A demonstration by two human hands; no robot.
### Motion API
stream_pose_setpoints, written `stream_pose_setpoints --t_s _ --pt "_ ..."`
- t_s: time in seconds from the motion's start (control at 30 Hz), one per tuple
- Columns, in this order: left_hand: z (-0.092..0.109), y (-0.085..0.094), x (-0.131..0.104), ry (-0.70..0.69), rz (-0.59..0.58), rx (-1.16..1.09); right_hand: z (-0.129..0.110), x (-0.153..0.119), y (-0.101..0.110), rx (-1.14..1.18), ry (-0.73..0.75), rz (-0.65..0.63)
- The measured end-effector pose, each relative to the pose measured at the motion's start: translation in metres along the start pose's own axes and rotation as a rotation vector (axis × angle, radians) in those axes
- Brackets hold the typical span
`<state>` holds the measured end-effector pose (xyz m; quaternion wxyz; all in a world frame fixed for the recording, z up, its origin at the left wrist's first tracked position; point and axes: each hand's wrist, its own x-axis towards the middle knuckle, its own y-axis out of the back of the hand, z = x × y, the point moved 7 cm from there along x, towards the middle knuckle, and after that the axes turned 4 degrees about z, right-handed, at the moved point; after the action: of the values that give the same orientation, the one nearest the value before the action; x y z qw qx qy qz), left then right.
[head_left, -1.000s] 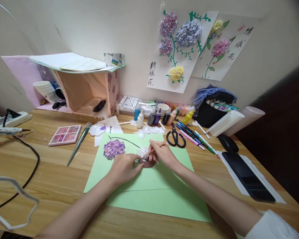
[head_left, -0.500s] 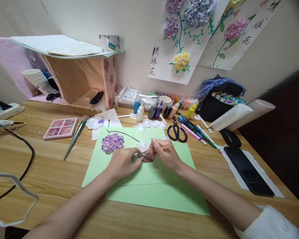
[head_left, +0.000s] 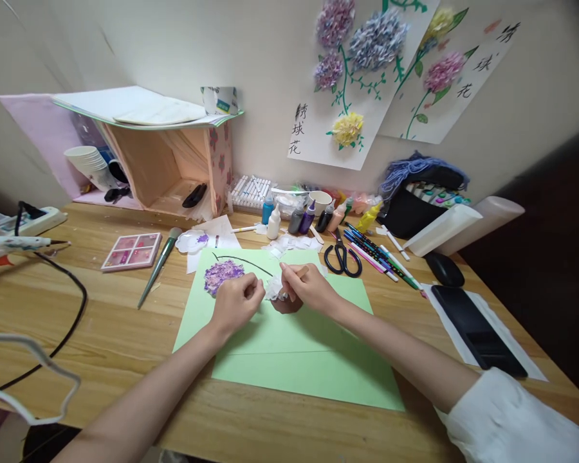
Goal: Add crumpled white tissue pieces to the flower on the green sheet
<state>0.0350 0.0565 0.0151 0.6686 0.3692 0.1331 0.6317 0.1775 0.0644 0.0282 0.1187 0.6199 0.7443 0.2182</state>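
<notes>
Green paper lies on the wooden table, with a purple crumpled-paper flower and a dark drawn stem on it. My left hand is closed just right of the purple flower; what its fingers pinch, if anything, is too small to name. My right hand is closed around a light-brown wooden stick. Below its fingers sits a brown round piece, with a white crumpled-paper cluster at its upper left. The stick's lower end is hidden by my fingers.
Black scissors, pens and paint bottles stand or lie beyond the paper. A phone and mouse are at right. At left are a brush, a pink palette and a glue gun.
My left hand has lifted away from the brown piece and moved left, its fingers now curled. My right hand stays by the white cluster. The view has shifted slightly.
</notes>
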Motion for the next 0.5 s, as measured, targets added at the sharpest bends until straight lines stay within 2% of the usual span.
stream_pose_setpoints --t_s 0.1,0.2,0.27,0.33,0.4,0.5 --pt "0.0 -0.001 -0.001 -0.008 0.009 -0.018 -0.003 0.011 -0.005 -0.037 -0.011 -0.021" --pt "0.0 -0.002 -0.001 -0.014 0.006 -0.029 -0.006 0.012 0.001 0.011 -0.014 -0.006" --pt "-0.001 -0.004 -0.001 -0.008 -0.002 -0.035 -0.006 0.005 0.016 0.112 -0.002 0.053" --pt "-0.002 -0.006 -0.002 -0.003 -0.011 -0.038 -0.002 -0.006 0.042 0.183 0.04 0.192" --pt "-0.003 -0.008 -0.003 -0.009 -0.019 -0.039 0.008 -0.019 0.066 0.108 0.122 0.313" --pt "-0.002 -0.011 -0.006 -0.043 -0.05 -0.039 0.036 -0.03 0.08 -0.127 0.197 0.352"
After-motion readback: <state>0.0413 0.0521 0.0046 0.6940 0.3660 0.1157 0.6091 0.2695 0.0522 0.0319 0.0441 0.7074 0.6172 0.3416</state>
